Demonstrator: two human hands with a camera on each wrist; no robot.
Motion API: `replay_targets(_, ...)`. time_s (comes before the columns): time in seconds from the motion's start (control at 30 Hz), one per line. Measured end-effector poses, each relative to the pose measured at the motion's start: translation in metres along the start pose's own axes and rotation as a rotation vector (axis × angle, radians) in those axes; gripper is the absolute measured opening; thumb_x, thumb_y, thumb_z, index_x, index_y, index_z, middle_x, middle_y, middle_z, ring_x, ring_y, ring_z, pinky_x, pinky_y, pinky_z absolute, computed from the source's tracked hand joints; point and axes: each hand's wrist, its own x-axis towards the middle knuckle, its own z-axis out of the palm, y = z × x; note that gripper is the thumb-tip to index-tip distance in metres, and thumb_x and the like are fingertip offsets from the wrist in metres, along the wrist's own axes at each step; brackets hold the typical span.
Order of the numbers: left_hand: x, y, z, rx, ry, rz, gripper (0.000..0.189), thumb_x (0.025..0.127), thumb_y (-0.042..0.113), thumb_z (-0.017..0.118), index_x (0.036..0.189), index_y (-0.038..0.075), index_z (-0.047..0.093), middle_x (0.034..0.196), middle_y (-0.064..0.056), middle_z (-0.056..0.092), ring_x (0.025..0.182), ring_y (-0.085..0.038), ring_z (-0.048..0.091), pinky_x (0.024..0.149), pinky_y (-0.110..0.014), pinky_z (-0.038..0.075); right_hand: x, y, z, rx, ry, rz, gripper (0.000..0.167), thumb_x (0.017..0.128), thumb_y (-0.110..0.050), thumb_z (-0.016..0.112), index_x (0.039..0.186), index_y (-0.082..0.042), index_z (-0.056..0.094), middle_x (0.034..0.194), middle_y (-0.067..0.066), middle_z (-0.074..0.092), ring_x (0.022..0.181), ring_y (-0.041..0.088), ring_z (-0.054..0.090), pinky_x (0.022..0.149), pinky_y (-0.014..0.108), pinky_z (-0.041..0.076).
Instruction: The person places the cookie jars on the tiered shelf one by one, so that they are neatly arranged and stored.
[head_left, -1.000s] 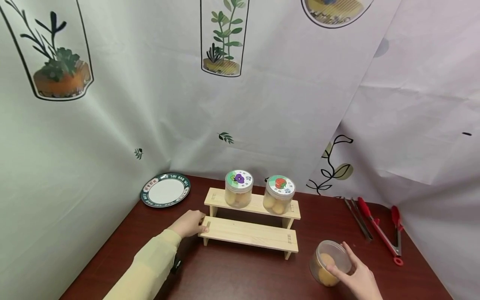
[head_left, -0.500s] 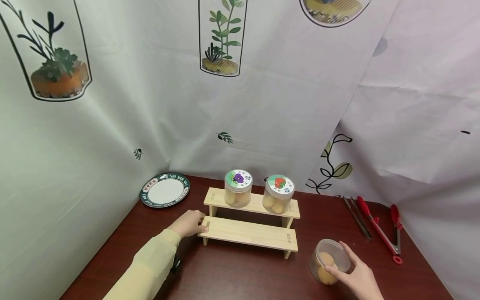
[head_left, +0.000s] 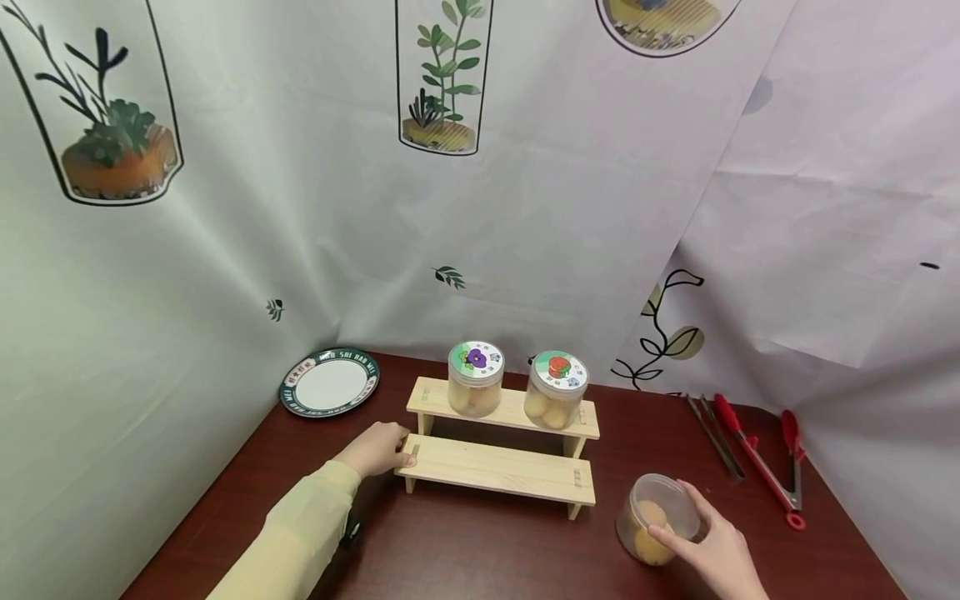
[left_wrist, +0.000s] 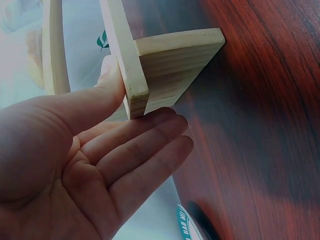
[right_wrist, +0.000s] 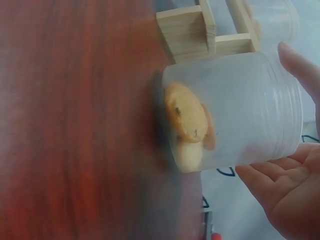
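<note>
A two-step wooden rack (head_left: 495, 469) stands in the middle of the table. My left hand (head_left: 377, 448) grips the left end of its lower step; in the left wrist view the thumb lies on the board and the other fingers (left_wrist: 145, 170) reach under its end. On the right, my right hand (head_left: 716, 554) holds a clear plastic jar (right_wrist: 240, 110) near its rim, thumb on one side and fingers on the other. No lid is on this jar. Several rounded yellow-brown pieces (right_wrist: 186, 112) lie at its bottom. The jar's base is close to the tabletop.
Two lidded jars, one with a purple picture (head_left: 476, 379) and one with a red picture (head_left: 556, 390), stand on the upper step. A green-rimmed plate (head_left: 298, 400) lies back left. Metal tongs (head_left: 716, 437) and red-handled tongs (head_left: 767, 467) lie at right. Fabric walls (head_left: 570, 208) enclose the table.
My right hand and the jar have shifted very slightly forward, away from me. My left hand stays on the rack, and the rack has not visibly moved.
</note>
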Motion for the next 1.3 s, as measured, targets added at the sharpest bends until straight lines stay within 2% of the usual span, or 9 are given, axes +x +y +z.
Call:
replay_targets(0.27, 0.001, -0.001, -0.001, 0.006, -0.007, 0.000, 0.028, 0.079, 0.021, 0.076, 0.095, 0.000, 0.066, 0.072, -0.003, 0.058, 0.065, -0.016, 0.047, 0.063, -0.032, 0.041, 0.001, -0.011, -0.007, 0.035, 0.098, -0.077, 0.089, 0.076, -0.052, 0.074, 0.145, -0.010, 0.035, 0.131, 0.029, 0.051, 0.108, 0.036, 0.054, 0.075, 0.040, 0.045)
replay_targets(0.43, 0.002, -0.001, -0.002, 0.018, -0.001, 0.007, 0.028, 0.080, 0.022, 0.076, 0.094, 0.000, 0.066, 0.070, -0.002, 0.057, 0.063, -0.015, 0.046, 0.061, -0.030, 0.039, 0.002, -0.023, -0.011, 0.058, 0.146, -0.139, 0.084, 0.076, -0.048, 0.076, 0.143, -0.014, 0.040, 0.131, 0.023, 0.053, 0.107, 0.030, 0.054, 0.074, 0.033, 0.045)
replay_targets(0.63, 0.002, 0.000, -0.003, 0.009, -0.009, 0.000, 0.027, 0.080, 0.021, 0.076, 0.094, 0.000, 0.067, 0.069, -0.002, 0.056, 0.062, -0.015, 0.046, 0.060, -0.030, 0.039, 0.001, -0.038, -0.012, 0.089, 0.216, -0.221, 0.077, 0.073, -0.043, 0.080, 0.139, -0.020, 0.047, 0.128, 0.013, 0.058, 0.097, -0.003, 0.050, 0.073, 0.017, 0.041)
replay_targets(0.73, 0.002, 0.000, -0.003, 0.010, -0.015, -0.005, 0.029, 0.080, 0.021, 0.076, 0.096, -0.001, 0.067, 0.071, -0.003, 0.058, 0.063, -0.015, 0.047, 0.061, -0.030, 0.040, 0.001, -0.043, -0.013, 0.109, 0.245, -0.258, 0.076, 0.072, -0.039, 0.082, 0.138, -0.019, 0.049, 0.126, 0.012, 0.060, 0.093, -0.012, 0.046, 0.072, 0.011, 0.038)
replay_targets(0.93, 0.002, 0.001, -0.005, 0.019, -0.015, -0.004, 0.032, 0.080, 0.022, 0.076, 0.099, -0.003, 0.066, 0.077, -0.006, 0.062, 0.066, -0.015, 0.048, 0.063, -0.032, 0.042, 0.001, -0.054, -0.012, 0.117, 0.249, -0.289, 0.076, 0.071, -0.037, 0.083, 0.136, -0.018, 0.050, 0.121, 0.012, 0.062, 0.091, -0.006, 0.050, 0.072, 0.014, 0.040)
replay_targets(1.13, 0.001, 0.001, -0.005, 0.016, -0.014, -0.002, 0.030, 0.080, 0.021, 0.076, 0.097, -0.002, 0.066, 0.075, -0.005, 0.060, 0.065, -0.015, 0.048, 0.063, -0.031, 0.041, 0.002, -0.064, -0.008, 0.118, 0.256, -0.323, 0.075, 0.070, -0.036, 0.084, 0.135, -0.019, 0.051, 0.118, 0.012, 0.064, 0.092, 0.001, 0.054, 0.073, 0.020, 0.043)
replay_targets(1.3, 0.000, 0.001, -0.004, 0.009, -0.013, 0.005, 0.028, 0.079, 0.021, 0.076, 0.095, 0.000, 0.067, 0.073, -0.004, 0.059, 0.065, -0.015, 0.047, 0.062, -0.031, 0.041, 0.003, -0.071, -0.003, 0.135, 0.233, -0.330, 0.076, 0.070, -0.036, 0.084, 0.136, -0.018, 0.051, 0.121, 0.011, 0.062, 0.095, 0.005, 0.055, 0.075, 0.019, 0.043)
